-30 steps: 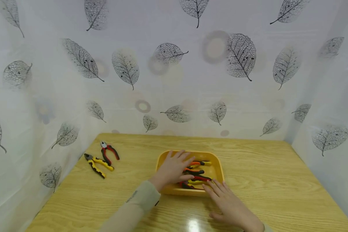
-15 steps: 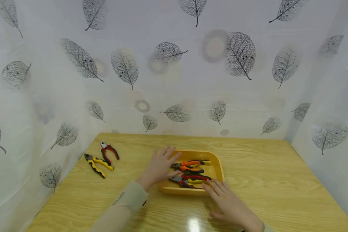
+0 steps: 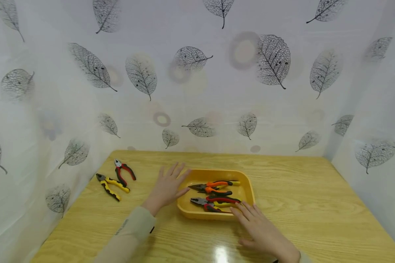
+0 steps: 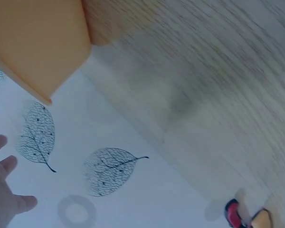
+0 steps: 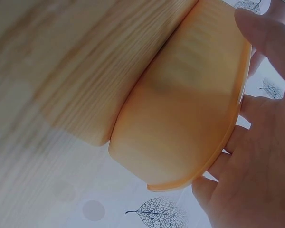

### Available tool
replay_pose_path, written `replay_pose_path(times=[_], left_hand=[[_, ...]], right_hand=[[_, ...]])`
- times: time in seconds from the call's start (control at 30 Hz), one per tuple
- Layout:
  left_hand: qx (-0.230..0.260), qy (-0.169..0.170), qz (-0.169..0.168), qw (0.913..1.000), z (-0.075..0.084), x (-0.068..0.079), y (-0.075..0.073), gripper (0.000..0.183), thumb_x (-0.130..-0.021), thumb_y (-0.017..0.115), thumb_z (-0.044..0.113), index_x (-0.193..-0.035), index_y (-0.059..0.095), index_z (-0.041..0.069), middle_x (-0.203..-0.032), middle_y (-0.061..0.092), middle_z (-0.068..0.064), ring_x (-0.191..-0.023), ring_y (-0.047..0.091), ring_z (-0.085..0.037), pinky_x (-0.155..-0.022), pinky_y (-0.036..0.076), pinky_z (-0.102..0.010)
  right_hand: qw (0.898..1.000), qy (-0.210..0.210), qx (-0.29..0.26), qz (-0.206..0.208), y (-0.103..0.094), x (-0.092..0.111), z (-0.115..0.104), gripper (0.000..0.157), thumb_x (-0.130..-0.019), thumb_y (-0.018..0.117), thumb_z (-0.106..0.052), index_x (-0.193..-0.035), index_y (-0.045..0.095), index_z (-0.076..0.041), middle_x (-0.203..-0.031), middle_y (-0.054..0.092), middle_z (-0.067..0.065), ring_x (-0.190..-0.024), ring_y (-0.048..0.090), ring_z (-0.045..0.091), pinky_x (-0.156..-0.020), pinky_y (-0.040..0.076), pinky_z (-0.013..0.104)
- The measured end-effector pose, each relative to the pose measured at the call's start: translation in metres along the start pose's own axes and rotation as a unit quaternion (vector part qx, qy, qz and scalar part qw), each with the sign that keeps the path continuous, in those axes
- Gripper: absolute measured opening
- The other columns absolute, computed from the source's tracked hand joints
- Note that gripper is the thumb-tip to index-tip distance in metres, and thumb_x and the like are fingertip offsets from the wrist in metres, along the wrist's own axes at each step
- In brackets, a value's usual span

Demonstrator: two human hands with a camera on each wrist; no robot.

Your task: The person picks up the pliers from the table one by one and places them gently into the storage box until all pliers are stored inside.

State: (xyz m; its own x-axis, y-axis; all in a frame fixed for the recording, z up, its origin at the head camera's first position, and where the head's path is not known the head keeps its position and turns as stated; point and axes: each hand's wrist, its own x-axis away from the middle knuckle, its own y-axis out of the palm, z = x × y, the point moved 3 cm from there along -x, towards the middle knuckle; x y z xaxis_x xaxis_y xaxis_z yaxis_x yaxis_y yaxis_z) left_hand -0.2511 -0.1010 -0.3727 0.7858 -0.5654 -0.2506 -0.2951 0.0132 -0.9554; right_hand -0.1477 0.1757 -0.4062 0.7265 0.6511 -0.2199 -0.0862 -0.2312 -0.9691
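In the head view, a yellow plastic tray [image 3: 204, 216] holds several pliers. Orange-and-black long-nose pliers [image 3: 212, 184] lie toward its back, red-and-black combination pliers [image 3: 222, 199] toward its front. Yellow handles [image 3: 225, 205] show partly beneath them. My left hand [image 3: 166, 188], fingers spread, is beside the tray's left end and holds nothing; its thumb tip overlaps the rim in view. My right hand [image 3: 261, 232] has its fingers extended over the tray's front right corner. From the right wrist view, the fingers [image 5: 228, 137] reach along the tray's rim [image 5: 185, 183]; contact is unclear.
Red-and-black cutting pliers [image 3: 124, 172] and yellow-and-black pliers [image 3: 112, 186] lie spread on the wooden table [image 3: 299, 197], at the far left. A white leaf-print curtain [image 3: 210, 95] hangs behind the table and along both sides.
My left hand has moved left from over the tray to beside its left end, uncovering the pliers' heads. My right hand stays at the front right corner.
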Motion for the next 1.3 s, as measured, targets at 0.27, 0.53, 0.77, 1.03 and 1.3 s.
replay_pose_path(times=[0.27,0.53,0.77,1.03,1.3], left_hand=[[-0.039,0.012,0.052,0.9978,-0.025,0.016,0.007,0.057,-0.086,0.05,0.043,-0.135,0.039,0.016,-0.14,0.029,-0.01,-0.127,0.025,-0.029,-0.095,0.021,-0.059],[-0.027,-0.008,0.065,0.9975,-0.052,0.035,0.017,0.052,-0.086,0.054,0.038,-0.13,0.045,0.012,-0.135,0.035,-0.013,-0.124,0.029,-0.033,-0.094,0.022,-0.058],[-0.02,-0.051,0.046,0.9974,-0.073,0.046,0.026,0.05,-0.085,0.055,0.037,-0.127,0.049,0.01,-0.133,0.037,-0.014,-0.123,0.029,-0.033,-0.092,0.024,-0.059],[-0.01,-0.105,0.014,0.9943,-0.092,0.056,0.032,0.051,-0.087,0.053,0.037,-0.128,0.047,0.009,-0.135,0.035,-0.015,-0.125,0.027,-0.034,-0.09,0.025,-0.062],[-0.011,-0.129,-0.014,0.9915,-0.106,0.069,0.04,0.051,-0.086,0.054,0.038,-0.128,0.048,0.009,-0.136,0.033,-0.017,-0.123,0.027,-0.036,-0.089,0.023,-0.065]], right_hand=[[1.0,-0.004,-0.004,-0.001,-0.002,-0.003,-0.001,0.086,-0.068,0.071,-0.041,-0.137,0.032,-0.005,-0.137,0.032,0.017,-0.124,0.028,0.036,-0.101,-0.013,0.025],[1.0,-0.002,-0.012,-0.004,-0.001,-0.003,-0.001,0.086,-0.068,0.072,-0.038,-0.137,0.032,-0.005,-0.137,0.033,0.018,-0.124,0.028,0.036,-0.101,-0.014,0.024],[1.0,-0.003,-0.008,0.002,-0.001,-0.002,0.0,0.087,-0.067,0.073,-0.039,-0.137,0.033,-0.006,-0.136,0.034,0.017,-0.124,0.029,0.036,-0.101,-0.014,0.025],[1.0,-0.002,0.001,0.01,0.0,-0.002,0.0,0.086,-0.066,0.072,-0.039,-0.136,0.034,-0.007,-0.135,0.035,0.016,-0.123,0.029,0.035,-0.102,-0.011,0.026],[1.0,0.0,-0.001,0.008,0.0,-0.003,-0.001,0.086,-0.067,0.073,-0.039,-0.137,0.033,-0.007,-0.136,0.035,0.015,-0.124,0.029,0.035,-0.103,-0.008,0.028]])
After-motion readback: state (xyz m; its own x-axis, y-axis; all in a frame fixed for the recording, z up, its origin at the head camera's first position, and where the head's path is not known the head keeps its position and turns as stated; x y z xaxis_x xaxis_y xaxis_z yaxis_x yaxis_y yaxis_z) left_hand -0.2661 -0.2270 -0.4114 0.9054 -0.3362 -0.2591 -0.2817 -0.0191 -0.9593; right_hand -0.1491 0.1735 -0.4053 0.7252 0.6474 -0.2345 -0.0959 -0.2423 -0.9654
